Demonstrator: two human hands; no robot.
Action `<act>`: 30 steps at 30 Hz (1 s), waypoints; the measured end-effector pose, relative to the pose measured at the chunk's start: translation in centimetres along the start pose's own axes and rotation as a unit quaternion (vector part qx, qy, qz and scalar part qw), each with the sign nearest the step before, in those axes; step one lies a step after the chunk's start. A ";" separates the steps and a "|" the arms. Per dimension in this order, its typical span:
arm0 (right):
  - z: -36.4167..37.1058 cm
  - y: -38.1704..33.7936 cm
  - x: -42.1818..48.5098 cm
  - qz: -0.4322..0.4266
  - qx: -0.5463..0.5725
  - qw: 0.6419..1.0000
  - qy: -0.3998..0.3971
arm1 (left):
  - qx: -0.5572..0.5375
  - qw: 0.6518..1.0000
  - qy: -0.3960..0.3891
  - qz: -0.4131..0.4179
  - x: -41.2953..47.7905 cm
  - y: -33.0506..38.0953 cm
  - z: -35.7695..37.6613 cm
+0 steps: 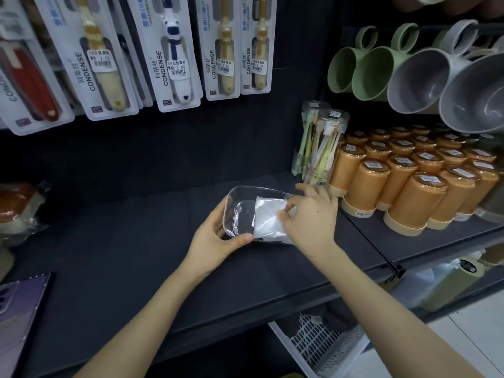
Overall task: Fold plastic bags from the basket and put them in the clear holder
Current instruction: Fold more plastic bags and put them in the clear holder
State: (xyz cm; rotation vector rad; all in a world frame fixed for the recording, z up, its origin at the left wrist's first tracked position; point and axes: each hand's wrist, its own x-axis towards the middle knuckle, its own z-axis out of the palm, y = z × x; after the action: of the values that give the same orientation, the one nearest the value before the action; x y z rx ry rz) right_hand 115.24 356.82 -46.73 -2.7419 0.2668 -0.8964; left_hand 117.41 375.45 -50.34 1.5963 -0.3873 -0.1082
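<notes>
— What's closest to the lens?
— Two bare forearms (152, 309), reaching from the bottom edge toward the clear holder (245, 188). Under them, nearer the camera than the holder, is the corner of a white slotted basket (321, 347).
— And the holder itself?
— It sits on a dark shelf (122, 227). The left hand (218, 236) grips its left end, thumb laid along the near rim and fingers curled round the end wall.
— The other one?
— The right hand (311, 216) comes over the holder's right end and pinches a folded white plastic bag (268, 216) between thumb and forefinger. The bag lies inside the holder, in its right half (the left half shows only bare clear plastic).
— What surrounds it?
— Just right of the holder, rows of orange cups (409, 192) stand upside down on cream bases. Behind its right end, two clear toothbrush tubes (324, 148) stand upright. Above the holder hang toothbrush packs (174, 55). Up and to its right, green and grey mugs (381, 72) lie on their sides. Well left of the holder, at the frame edge, is a purple phone (19, 309).
</notes>
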 end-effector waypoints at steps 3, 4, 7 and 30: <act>0.6 -0.4 -0.7 -0.041 -0.031 0.998 0.025 | 0.013 1.000 -0.004 0.010 -0.4 0.1 0.0; 0.7 -0.6 -0.9 -0.045 -0.039 0.998 0.024 | 0.016 1.000 -0.004 0.012 -0.5 0.0 0.0; 0.8 -0.9 -1.4 -0.051 -0.069 0.996 0.028 | 0.024 1.000 0.003 0.017 -0.9 -0.1 0.1; 0.5 -0.7 0.7 -0.164 -0.210 0.956 -0.120 | 0.054 0.998 -0.003 0.022 -1.2 0.0 0.5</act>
State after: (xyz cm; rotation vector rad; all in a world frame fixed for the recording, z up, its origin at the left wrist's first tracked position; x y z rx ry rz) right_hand 116.15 357.37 -46.59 -3.3238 -0.0582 -0.6196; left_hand 116.10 375.31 -50.58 1.6924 -0.4383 -0.0591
